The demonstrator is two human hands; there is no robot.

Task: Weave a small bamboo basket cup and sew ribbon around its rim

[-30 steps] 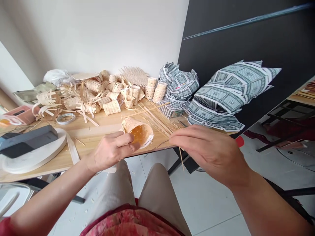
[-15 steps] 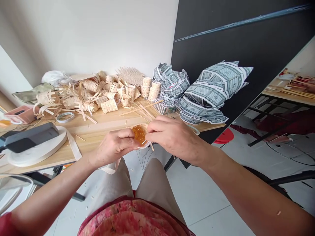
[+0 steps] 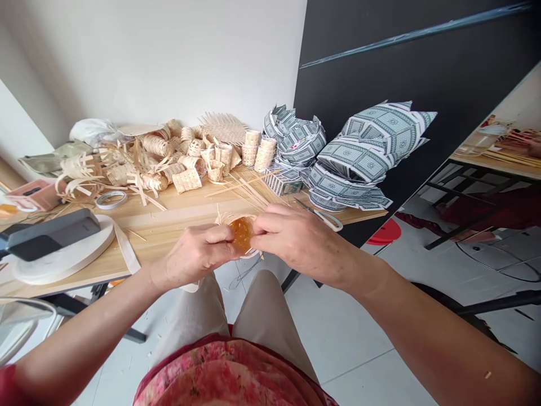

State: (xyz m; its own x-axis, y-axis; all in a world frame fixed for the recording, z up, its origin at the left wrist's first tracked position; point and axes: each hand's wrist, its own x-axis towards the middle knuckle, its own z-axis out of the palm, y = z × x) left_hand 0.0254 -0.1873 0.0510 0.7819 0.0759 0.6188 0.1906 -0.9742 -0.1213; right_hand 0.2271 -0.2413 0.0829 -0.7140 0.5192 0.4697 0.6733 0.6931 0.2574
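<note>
A small round woven basket (image 3: 242, 235) with an orange-brown inside is held over the table's front edge, its opening facing me. My left hand (image 3: 198, 251) pinches its left rim between thumb and fingers. At the right rim, my right hand (image 3: 291, 239) is closed, with thumb and fingertips pressed together on the rim and thin strip ends. A pale strip end (image 3: 218, 213) stands up behind the basket. Part of the basket is hidden by my fingers.
Woven cups (image 3: 187, 180) and loose strips (image 3: 253, 194) lie across the table (image 3: 169, 223). Folded patterned paper pieces (image 3: 355, 160) are stacked at right, near white-handled scissors (image 3: 329, 220). A tape roll (image 3: 111, 199), a dark device (image 3: 54, 234) and a strip coil (image 3: 63, 265) are at left.
My right hand has shifted slightly at the rim, and the basket's orange inside shows at a slightly different angle. More of the scissors is visible now.
</note>
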